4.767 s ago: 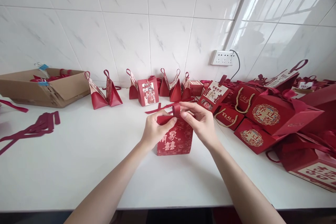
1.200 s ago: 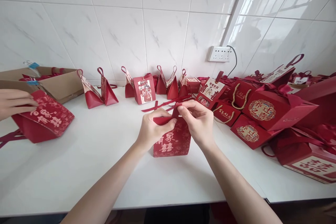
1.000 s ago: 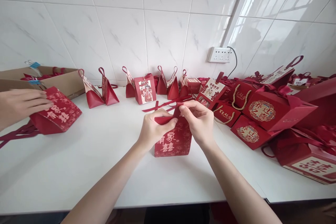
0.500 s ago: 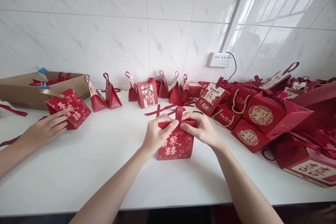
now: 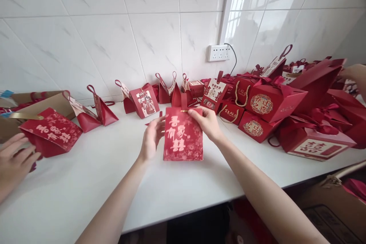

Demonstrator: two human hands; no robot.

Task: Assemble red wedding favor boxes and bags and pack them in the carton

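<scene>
Two hands hold one red gift box (image 5: 183, 139) over the bench (image 5: 85, 187), below and left of the wall socket (image 5: 218, 52). Whether its lower edge touches the bench I cannot tell. The right hand (image 5: 208, 122) is pinched on the box's top right corner. The left hand (image 5: 151, 137) lies open, fingers spread against the left edge. With so light a hold, the thin card could crease at the pinched corner, or the box could swing and slip free. Its ribbon loop (image 5: 183, 101) might snag and pull loose. Far left of the socket, a co-worker's hand (image 5: 13, 158) rests beside a second red box (image 5: 51, 133).
</scene>
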